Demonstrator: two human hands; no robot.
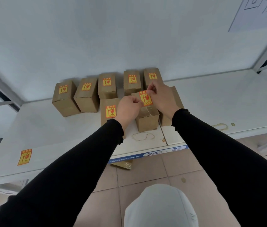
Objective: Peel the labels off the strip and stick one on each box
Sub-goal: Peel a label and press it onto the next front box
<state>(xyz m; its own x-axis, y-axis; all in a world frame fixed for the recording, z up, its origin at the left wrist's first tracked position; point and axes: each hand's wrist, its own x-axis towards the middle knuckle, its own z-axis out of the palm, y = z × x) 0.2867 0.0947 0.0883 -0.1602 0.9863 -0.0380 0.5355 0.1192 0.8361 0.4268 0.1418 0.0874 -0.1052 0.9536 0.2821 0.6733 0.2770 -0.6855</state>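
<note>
Both hands are up over the front middle box (pixel 146 117) now: the left hand (pixel 130 110) pinches the lower left edge of a yellow-and-red label (pixel 145 98) while the right hand (pixel 161 97) pinches its top edge, holding it just above the box's taped top. Six boxes already wear a label, the right-hand box (pixel 177 102) behind the wrist looks bare as far as I can tell, and one spare label (pixel 24 156) lies on the shelf (pixel 47 128) at far left. Next, I reckon, the label must be lowered flat, squared up and pressed down.
</note>
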